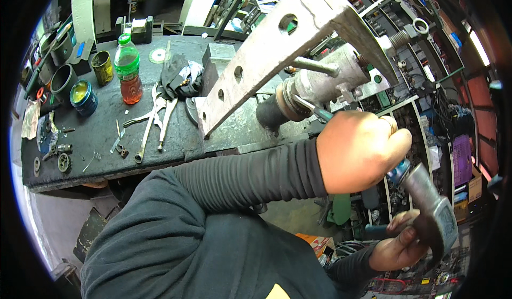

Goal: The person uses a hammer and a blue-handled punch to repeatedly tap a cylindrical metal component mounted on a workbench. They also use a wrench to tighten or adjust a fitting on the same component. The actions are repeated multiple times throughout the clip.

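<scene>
Dark ribbed sleeves fill the near edge, and the left hand [361, 150] is closed in a fist around a blue-handled punch or driver [314, 110] whose thin steel tip rests against the grey cylindrical part [328, 80], right of centre. Lower right, the right hand [397, 245] wraps the handle of a steel-headed hammer [433, 213], its head just beside the butt of the blue handle. In my judgement the work is driving something out of that cylinder, so the tool should sit in line with its axis, the fist well back from the struck end, blows short and square. A drilled flat metal bar [266, 53] slants across the part and could shift if struck off-centre. Behind, the dark stained workbench [96, 133] carries 1 green-capped bottle [128, 67] of reddish liquid, several long wrenches [152, 123], a crumpled black rag [178, 77], tins and small gears. Shelving crowded with parts rises at the far right.
</scene>
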The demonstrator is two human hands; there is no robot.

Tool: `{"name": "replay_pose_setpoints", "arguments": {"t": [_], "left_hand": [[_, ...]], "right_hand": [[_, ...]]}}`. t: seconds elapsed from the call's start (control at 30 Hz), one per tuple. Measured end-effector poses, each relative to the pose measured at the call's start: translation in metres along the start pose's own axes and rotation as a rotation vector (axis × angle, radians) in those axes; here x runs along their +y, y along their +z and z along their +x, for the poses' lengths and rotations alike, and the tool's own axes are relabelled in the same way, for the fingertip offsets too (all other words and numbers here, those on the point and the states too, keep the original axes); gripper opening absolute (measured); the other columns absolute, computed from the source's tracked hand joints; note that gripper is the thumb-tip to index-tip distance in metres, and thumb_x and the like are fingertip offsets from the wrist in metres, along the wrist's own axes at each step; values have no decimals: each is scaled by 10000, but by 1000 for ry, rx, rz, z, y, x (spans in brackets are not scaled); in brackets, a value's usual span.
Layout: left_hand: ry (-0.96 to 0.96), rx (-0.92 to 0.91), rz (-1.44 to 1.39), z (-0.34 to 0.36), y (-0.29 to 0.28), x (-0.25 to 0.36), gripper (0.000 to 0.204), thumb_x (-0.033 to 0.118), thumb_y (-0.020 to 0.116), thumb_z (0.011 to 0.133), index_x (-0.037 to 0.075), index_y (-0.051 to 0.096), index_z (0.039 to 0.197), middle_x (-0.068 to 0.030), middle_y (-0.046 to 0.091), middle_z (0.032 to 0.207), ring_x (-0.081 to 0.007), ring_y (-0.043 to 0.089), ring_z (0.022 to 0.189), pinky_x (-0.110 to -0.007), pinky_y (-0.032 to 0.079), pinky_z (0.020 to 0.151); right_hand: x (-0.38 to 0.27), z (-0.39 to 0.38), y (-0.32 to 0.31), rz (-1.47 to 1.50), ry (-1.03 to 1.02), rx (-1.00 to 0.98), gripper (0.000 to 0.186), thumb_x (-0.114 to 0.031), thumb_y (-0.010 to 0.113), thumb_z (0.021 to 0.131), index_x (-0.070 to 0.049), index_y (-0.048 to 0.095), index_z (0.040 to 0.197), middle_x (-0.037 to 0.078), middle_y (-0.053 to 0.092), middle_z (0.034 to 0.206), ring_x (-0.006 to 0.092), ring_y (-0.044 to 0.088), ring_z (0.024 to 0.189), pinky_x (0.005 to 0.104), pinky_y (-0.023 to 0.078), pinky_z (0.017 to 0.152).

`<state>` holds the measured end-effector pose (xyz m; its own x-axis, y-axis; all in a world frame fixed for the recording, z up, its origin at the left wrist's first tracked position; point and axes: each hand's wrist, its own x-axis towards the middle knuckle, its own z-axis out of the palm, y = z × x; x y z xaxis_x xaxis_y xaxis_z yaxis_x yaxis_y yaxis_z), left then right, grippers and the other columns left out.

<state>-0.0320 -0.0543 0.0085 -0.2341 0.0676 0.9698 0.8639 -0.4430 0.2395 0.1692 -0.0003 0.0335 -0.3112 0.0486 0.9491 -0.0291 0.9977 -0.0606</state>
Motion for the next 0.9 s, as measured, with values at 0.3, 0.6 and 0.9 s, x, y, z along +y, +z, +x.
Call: {"name": "replay_pose_setpoints", "arguments": {"t": [0.3, 0.6, 0.9], "left_hand": [[-1, -39, -8, -2, -2, -2, 287, 72, 664, 551, 63, 476, 768, -88, 479, 666, -296, 556, 582, -411, 440, 472], [16, -62, -31, -3, -4, -2, 313, 71, 679, 536, 71, 479, 777, -81, 484, 674, -293, 557, 584, -410, 442, 481], [21, -84, 4, -5, -8, -2, 279, 81, 665, 570, 71, 458, 756, -80, 461, 661, -285, 546, 564, -407, 430, 456]], "right_hand": [[-8, 3, -4, 20, 135, -18, 608, -333, 642, 893, 125, 407, 1217, 131, 549, 687, 168, 500, 478, 258, 438, 415], [2, -10, -7, 68, 97, -19, 599, -312, 627, 916, 98, 380, 1276, 155, 550, 809, 160, 516, 576, 241, 422, 472], [5, -15, -13, 43, 102, 8, 538, -329, 591, 926, 107, 457, 1212, 175, 560, 823, 168, 490, 569, 281, 404, 477]]}}
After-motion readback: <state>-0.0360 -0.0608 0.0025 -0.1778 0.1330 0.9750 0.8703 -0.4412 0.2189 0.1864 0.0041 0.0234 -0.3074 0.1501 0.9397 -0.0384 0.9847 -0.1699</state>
